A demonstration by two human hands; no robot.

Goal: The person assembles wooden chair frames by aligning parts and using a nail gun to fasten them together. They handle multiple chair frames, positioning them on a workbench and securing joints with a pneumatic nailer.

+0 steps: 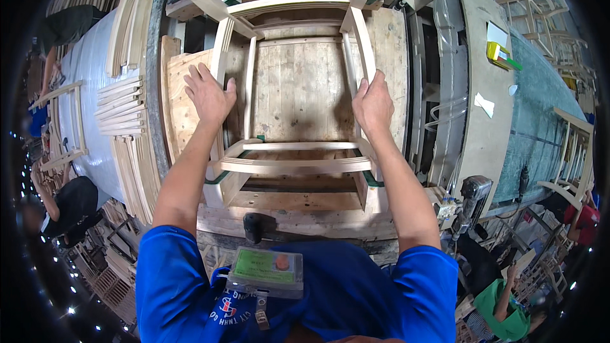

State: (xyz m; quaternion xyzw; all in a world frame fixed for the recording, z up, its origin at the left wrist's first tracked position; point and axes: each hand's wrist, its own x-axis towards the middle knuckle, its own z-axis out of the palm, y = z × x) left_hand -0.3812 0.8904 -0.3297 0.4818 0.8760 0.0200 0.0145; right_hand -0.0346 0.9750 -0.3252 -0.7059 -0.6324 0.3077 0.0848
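Observation:
A pale wooden chair frame (289, 165) lies in front of me on a wooden work surface, with rails front and back and long side rails. My left hand (210, 96) is at the left side rail (222, 44), its fingers spread and its thumb out toward the rail. Around the right side rail (363, 41) my right hand (373, 107) is closed, thumb on the inner side; its outer fingers are partly hidden. Dark green pads (217, 176) sit under the frame's near corners.
Stacks of wooden slats (121, 107) lie to the left. On the right ledge are a yellow box (502, 56) and a white scrap (484, 104). A power tool (475, 194) stands lower right. Other people work on both sides, near more chair frames (569, 152).

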